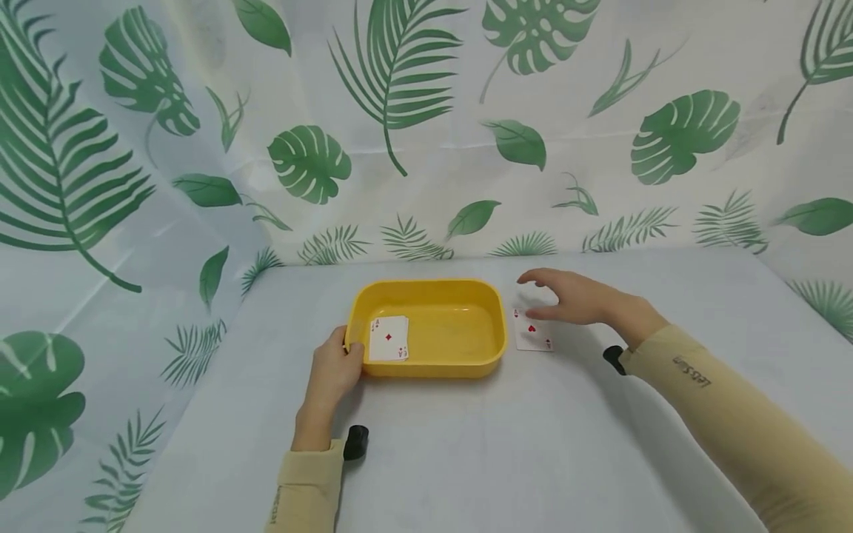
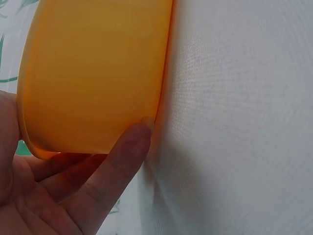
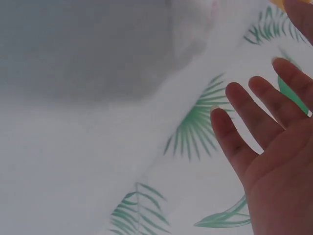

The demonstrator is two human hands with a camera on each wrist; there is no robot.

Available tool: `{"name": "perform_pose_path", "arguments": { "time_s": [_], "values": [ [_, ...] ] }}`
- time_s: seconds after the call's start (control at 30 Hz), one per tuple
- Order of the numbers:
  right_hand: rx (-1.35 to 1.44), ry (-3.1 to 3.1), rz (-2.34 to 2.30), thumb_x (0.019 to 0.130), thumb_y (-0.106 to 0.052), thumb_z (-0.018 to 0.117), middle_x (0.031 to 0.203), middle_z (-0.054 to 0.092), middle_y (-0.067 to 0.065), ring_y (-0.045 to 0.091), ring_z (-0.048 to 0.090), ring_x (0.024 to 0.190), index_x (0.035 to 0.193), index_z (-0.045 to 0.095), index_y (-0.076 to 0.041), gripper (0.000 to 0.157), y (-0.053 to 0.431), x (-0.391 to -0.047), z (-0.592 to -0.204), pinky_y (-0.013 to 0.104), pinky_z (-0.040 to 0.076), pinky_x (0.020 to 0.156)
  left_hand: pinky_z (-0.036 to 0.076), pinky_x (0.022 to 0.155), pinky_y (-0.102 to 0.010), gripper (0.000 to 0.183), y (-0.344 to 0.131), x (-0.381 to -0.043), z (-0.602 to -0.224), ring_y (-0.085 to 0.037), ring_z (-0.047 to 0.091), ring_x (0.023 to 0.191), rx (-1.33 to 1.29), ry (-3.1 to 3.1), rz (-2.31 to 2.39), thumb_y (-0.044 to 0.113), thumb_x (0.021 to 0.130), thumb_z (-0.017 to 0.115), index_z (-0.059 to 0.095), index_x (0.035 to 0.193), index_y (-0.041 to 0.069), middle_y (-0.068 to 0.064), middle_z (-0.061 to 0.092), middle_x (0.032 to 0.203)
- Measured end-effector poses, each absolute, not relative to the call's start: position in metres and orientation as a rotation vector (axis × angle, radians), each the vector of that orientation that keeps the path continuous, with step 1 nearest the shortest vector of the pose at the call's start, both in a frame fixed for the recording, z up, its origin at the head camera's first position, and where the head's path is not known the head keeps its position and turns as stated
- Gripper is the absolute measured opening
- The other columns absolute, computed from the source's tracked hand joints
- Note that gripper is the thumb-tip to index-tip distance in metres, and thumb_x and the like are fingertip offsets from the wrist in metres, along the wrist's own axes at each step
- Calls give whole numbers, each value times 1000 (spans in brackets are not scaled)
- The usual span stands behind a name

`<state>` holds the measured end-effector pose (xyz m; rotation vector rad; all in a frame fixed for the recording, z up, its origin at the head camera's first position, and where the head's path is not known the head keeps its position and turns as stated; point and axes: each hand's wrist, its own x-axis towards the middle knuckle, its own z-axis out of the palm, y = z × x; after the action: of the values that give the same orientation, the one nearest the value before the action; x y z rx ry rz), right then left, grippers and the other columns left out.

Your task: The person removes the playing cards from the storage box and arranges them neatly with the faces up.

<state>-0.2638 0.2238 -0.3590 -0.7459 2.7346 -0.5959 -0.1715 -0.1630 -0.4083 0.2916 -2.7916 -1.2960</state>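
A yellow rectangular plastic tray (image 1: 460,370) sits on the table, its end wall (image 2: 98,73) filling much of the left wrist view. My left hand (image 1: 336,366) grips that left end, thumb over the rim and fingers against the outer side. Inside the tray, at its left, lies an ace of diamonds (image 1: 389,338), face up, with another card's edge showing beneath it. An ace of hearts (image 1: 533,337) lies face up just right of the tray. Over its far edge hovers my right hand (image 1: 573,297), fingers spread and holding nothing; the thumb overlaps the card in the head view.
A white cloth (image 1: 453,459) covers the table. Behind and to the left hangs a white curtain (image 1: 426,189) printed with green leaves. Black wrist straps (image 1: 356,443) show at the cuffs of the beige sleeves.
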Motion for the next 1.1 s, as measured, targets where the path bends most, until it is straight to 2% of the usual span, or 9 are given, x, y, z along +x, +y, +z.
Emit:
{"name": "perform_pose_path", "arguments": {
  "time_s": [0.33, 0.67, 0.97, 1.1],
  "values": [
    [-881, 2722, -769, 96, -35, 69, 150, 45, 13, 37, 46, 132, 150, 43, -10, 65, 187, -275, -343, 58, 43, 99, 52, 86, -43, 45, -167, -174, -409, -27, 59, 94, 291, -2768, -1306, 16, 98, 44, 50, 140, -2, -18, 64, 121],
    [-996, 2660, -891, 96, -38, 68, 152, 44, 11, 37, 46, 132, 151, 41, -11, 67, 146, -278, -326, 59, 41, 102, 53, 85, -41, 44, -167, -176, -410, -25, 59, 90, 297, -2767, -1292, 15, 98, 45, 52, 138, -1, -16, 65, 118],
    [-1067, 2606, -937, 95, -32, 69, 151, 46, 7, 33, 47, 132, 151, 43, -13, 65, 102, -288, -320, 55, 40, 104, 52, 83, -40, 43, -167, -178, -409, -25, 58, 88, 285, -2754, -1302, 15, 98, 46, 53, 137, -1, -14, 65, 114],
    [-1076, 2577, -922, 95, -35, 70, 151, 46, 5, 30, 48, 132, 152, 43, -16, 66, 86, -291, -321, 54, 39, 105, 52, 81, -40, 42, -169, -177, -410, -25, 58, 87, 277, -2749, -1308, 15, 97, 46, 53, 136, -1, -14, 65, 111]
  ]
}}
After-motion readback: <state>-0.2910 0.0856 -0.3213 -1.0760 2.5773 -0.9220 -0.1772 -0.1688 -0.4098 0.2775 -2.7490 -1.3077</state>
